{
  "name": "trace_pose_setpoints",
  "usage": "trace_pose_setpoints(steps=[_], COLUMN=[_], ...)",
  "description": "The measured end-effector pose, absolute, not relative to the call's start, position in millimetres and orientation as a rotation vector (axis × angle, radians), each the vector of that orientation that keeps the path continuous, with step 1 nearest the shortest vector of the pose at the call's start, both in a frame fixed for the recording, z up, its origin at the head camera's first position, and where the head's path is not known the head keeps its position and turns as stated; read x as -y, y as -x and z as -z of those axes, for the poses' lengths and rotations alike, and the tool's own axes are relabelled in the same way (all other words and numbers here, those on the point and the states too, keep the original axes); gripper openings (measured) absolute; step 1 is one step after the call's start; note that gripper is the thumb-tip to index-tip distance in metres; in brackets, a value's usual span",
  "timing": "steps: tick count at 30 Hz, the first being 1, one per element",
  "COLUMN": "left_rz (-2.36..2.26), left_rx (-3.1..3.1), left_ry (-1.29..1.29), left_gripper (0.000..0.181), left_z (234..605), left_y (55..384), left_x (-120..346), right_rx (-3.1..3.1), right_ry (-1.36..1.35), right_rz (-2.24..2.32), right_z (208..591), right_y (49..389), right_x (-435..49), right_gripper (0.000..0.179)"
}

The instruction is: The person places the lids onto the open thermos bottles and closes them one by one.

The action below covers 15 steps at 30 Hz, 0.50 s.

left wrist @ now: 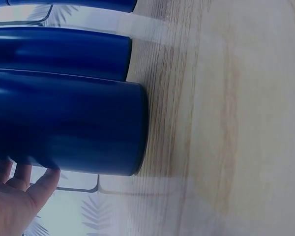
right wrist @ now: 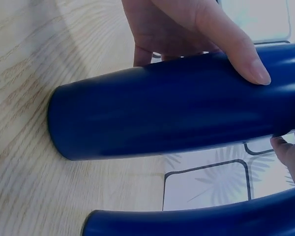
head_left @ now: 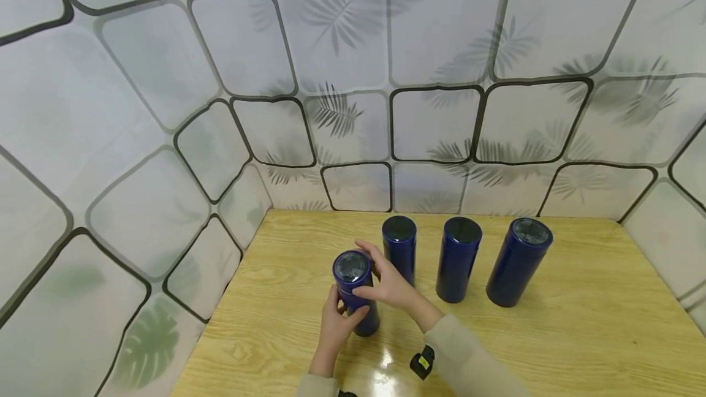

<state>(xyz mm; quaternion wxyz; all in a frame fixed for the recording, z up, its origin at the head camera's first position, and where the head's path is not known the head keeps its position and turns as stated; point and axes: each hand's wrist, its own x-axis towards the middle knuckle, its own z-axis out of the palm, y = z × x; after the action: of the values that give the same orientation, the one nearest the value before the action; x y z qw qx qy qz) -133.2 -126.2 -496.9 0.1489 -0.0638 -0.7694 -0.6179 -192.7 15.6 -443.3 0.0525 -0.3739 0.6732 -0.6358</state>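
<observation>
Both hands are on a dark blue cylindrical canister with a glossy round top, standing upright on the wooden table. My left hand grips its lower left side, thumb across the front. In the right wrist view that left hand curves round the body, and its fingers touch the side in the left wrist view. Higher up, my right hand holds the right side near the top, thumb in front and fingers behind. The canister's base appears to rest on the wood.
Three similar blue canisters stand in a row to the right: a near one, a middle one and a far one. The wooden table meets patterned walls at its back and sides.
</observation>
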Motion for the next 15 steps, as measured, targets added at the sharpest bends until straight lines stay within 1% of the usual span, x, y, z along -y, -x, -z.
trace_pose_setpoints(steps=[3,8,10,15], left_rz=[1.773,1.766,1.767,1.771], left_rx=[2.215,2.231,2.232,2.229], left_ry=[0.187,0.184,0.178,0.169], left_gripper=[0.05,0.05,0.051,0.052], left_z=[497.5,498.2,498.7,499.0], left_y=[133.4,133.4,133.5,133.0], left_x=[126.7,126.7,126.5,125.7], right_rx=[-2.12,-2.351,-2.347,-2.149], right_ry=[1.088,1.018,1.004,1.118], right_rz=[1.902,1.83,1.828,1.879], right_z=[443.6,429.1,423.6,427.0], right_y=[193.4,183.0,178.9,181.8], right_x=[-15.0,-11.4,-12.0,-16.3], right_gripper=[0.075,0.073,0.073,0.071])
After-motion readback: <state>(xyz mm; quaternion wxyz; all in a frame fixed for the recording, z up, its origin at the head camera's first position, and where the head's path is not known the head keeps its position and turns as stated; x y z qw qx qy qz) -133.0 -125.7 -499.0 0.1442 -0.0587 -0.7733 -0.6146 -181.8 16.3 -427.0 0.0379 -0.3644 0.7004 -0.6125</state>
